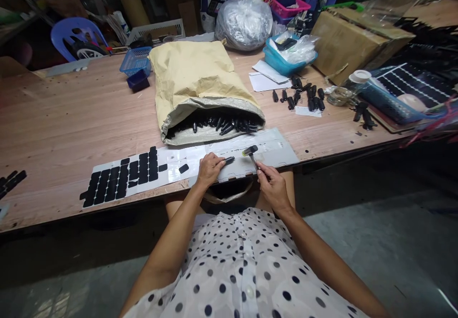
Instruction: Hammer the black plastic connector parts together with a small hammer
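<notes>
My left hand (208, 168) is closed on a small black plastic piece (228, 160), pressing it down on a white sheet (272, 147) at the table's front edge. My right hand (272, 185) grips the handle of a small hammer (250, 153), whose head hovers just right of the black piece. Directly behind my hands lies an open tan paper sack (193, 77) with several black pieces (225, 124) showing at its mouth.
A white backing sheet with black adhesive pads (121, 177) lies to the left. Loose black pieces (300, 96), papers, a blue tray (286, 60), a cardboard box (354, 36), a jar (345, 91) and blue baskets (136, 62) crowd the wooden table's (71, 117) back and right.
</notes>
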Tool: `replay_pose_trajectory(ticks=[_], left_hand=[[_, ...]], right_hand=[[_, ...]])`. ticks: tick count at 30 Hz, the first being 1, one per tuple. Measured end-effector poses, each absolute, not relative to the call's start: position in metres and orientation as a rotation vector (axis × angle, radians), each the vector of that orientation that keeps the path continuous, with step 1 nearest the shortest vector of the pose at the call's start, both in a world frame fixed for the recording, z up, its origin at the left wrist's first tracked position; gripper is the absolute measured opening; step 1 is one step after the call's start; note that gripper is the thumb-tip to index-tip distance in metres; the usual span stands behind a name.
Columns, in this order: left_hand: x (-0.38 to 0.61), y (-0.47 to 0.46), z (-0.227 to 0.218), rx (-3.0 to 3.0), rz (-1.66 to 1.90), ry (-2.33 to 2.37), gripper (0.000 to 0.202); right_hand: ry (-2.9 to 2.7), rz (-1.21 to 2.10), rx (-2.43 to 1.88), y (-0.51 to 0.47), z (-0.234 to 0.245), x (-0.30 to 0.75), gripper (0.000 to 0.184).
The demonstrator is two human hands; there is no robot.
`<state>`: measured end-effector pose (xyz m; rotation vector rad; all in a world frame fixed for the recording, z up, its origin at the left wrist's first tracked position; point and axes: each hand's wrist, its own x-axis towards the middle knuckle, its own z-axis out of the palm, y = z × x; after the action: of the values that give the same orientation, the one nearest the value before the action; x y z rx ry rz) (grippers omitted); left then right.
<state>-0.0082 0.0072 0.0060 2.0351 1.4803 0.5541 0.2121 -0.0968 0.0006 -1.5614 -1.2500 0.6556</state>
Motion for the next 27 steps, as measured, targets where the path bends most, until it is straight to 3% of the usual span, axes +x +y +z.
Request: replay_pose_trajectory(ticks=[10,27], left_hand=[[-0.011,0.008,0.013,1.971,0.624,1.402,0.012],[-0.014,0.005,0.006,2.012,0.632,1.386,0.022]], right_hand=[[-1.239,0.736,-1.56,-0.098,0.004,0.205,0.041],[-1.295,0.674,-1.552,-0.093,0.009,0.196,0.037]])
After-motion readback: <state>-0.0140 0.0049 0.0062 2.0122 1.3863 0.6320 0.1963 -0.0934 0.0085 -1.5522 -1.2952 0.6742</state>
